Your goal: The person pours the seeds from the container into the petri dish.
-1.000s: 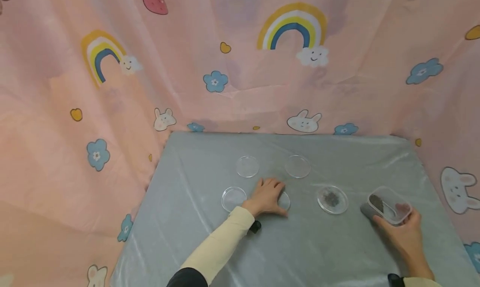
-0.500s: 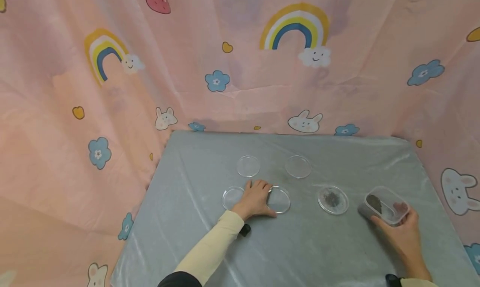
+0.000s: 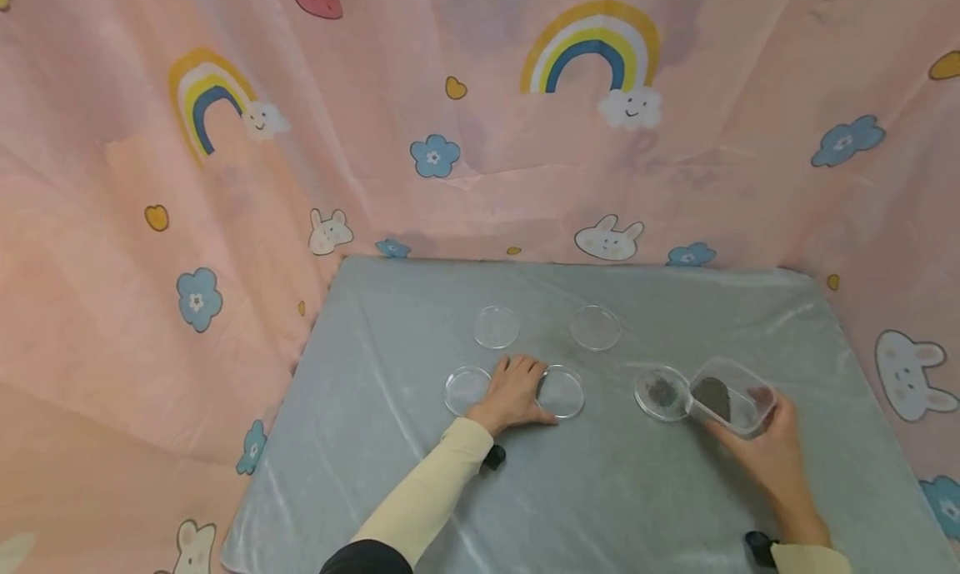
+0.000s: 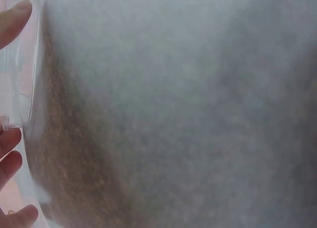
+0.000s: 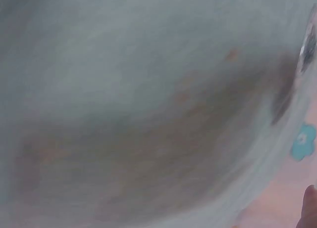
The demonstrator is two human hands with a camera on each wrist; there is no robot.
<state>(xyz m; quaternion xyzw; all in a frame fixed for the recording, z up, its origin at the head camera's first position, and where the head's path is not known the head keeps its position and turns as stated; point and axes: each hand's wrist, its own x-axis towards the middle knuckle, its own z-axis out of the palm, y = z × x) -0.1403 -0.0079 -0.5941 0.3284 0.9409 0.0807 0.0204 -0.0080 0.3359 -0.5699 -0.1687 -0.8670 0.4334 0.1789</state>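
Note:
My left hand [image 3: 512,393] spans the left side of a clear petri dish [image 3: 564,391], thumb at its near edge and fingers at the far edge. In the left wrist view, a thumb [image 4: 15,21] and fingers flank clear plastic. My right hand [image 3: 772,457] grips a clear rectangular plastic container [image 3: 742,374] by its right end. Grey-brown grains [image 3: 712,397] lie heaped in the container's left end. Its left corner overlaps the rim of another petri dish [image 3: 642,399], which has dark grains [image 3: 661,392] in it. The right wrist view is mostly blurred tabletop.
Three more clear petri dishes lie on the grey cloth-covered table [image 3: 390,341]: one left of my left hand [image 3: 457,389], one at back left [image 3: 497,327], one at back middle [image 3: 596,328]. A pink patterned curtain [image 3: 495,207] surrounds the table's back and sides.
My right hand has carried the container left, up to the dish with dark grains. My left hand moved left, then slightly back right along with the dish it holds.

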